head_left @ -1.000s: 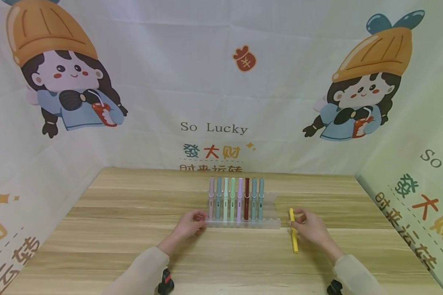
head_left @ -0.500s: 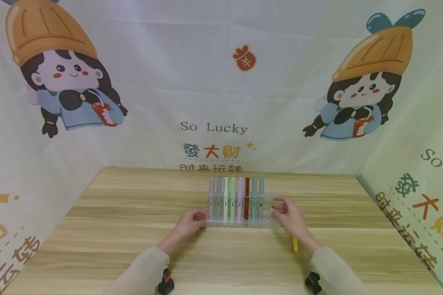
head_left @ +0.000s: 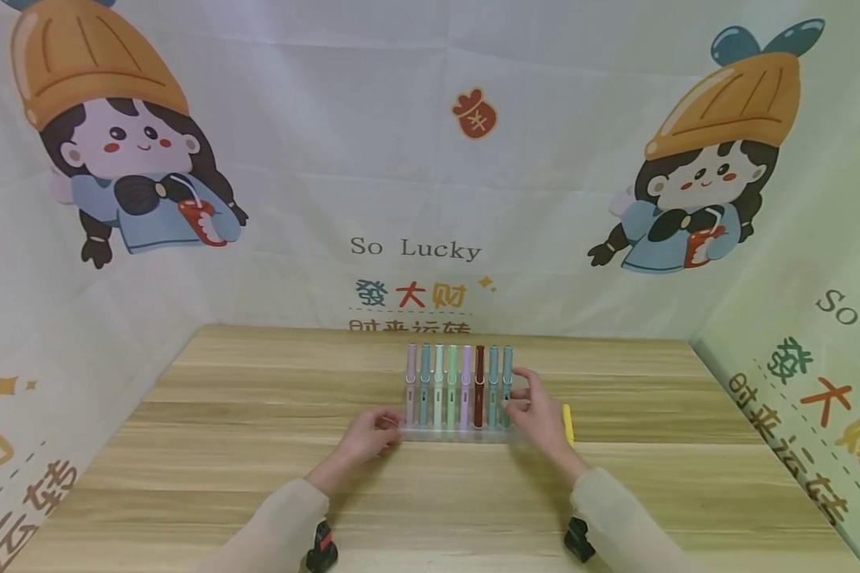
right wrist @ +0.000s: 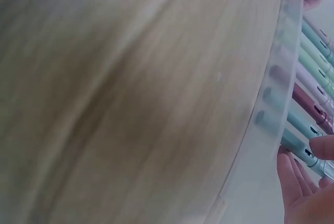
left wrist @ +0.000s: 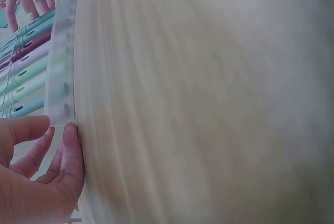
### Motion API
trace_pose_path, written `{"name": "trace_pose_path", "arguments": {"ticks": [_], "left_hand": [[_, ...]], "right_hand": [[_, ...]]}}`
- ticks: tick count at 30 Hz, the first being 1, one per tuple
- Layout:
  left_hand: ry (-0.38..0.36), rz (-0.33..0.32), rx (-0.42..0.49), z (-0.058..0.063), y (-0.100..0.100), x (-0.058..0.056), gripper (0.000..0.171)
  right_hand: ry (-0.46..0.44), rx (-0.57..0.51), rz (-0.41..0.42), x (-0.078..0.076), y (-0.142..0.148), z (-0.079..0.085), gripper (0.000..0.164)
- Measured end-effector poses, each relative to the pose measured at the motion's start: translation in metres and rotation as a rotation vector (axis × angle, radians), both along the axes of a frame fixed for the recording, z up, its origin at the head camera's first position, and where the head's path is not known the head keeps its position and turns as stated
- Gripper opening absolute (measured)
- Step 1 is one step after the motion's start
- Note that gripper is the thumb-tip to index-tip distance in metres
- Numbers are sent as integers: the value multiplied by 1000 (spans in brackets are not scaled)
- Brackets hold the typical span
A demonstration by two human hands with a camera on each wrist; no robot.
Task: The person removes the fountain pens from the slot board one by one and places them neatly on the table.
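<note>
Several capped pens, in pink, teal, mint, green, lilac and dark red, lean in a row in a clear plastic pen stand. My left hand holds the stand's left end, thumb and fingertips right at its edge in the left wrist view. At the row's other end, my right hand has its thumb and fingers around the last teal pen. The right wrist view shows the thumb over that teal pen and the fingers below it. Beside the right hand lies a yellow pen, partly hidden by it.
The wooden table runs back to a printed cloth backdrop with cartoon figures. Cloth also hangs along the left and right sides. A black wrist device shows at the left sleeve and another at the right.
My right hand has let go of the yellow pen on the table and moved left to the last teal pen. The left hand and the stand stay put.
</note>
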State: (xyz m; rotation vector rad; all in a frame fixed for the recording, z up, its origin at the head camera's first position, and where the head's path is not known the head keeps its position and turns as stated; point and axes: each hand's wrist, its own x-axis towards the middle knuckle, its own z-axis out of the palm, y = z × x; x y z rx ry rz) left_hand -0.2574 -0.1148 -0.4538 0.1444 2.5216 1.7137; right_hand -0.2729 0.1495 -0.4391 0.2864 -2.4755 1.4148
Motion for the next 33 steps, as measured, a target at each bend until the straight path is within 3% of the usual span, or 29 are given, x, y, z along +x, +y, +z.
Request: {"name": "trace_pose_path", "arguments": {"ticks": [6,13,19,22,23,26,29,30,33], "left_hand": [[-6,2,23,-2,0,-1,17],[-15,7,34,-4,-1,-2,17],[-24,-2,37,-5,-1,-2,19],[-2,-41,54,-13,-7,-8,18],[29,-76,73,-24,-10,-15,17],[44,-98,78,-30,-13,-20,16],[26,-73,69,-23,-10,-15,17],[-4,-38,50,-13,-6,-8,18],[-14,-5,38,-5,-2,-3,19]], "right_hand": [[-37,60,-22,-4,-2,-3,61],[-1,89,-41,-6,-2,-6,62],[-6,-8,-48,-6,-4,-4,63],[-12,-98,-42,-6,-3,2,63],[-5,-117,-42,-6,-3,5,63],[16,-146,-36,-5,1,12,63],[23,-138,-26,-4,6,16,61],[21,-137,-19,-5,9,17,61],[14,-142,-1,-5,16,17,61]]}}
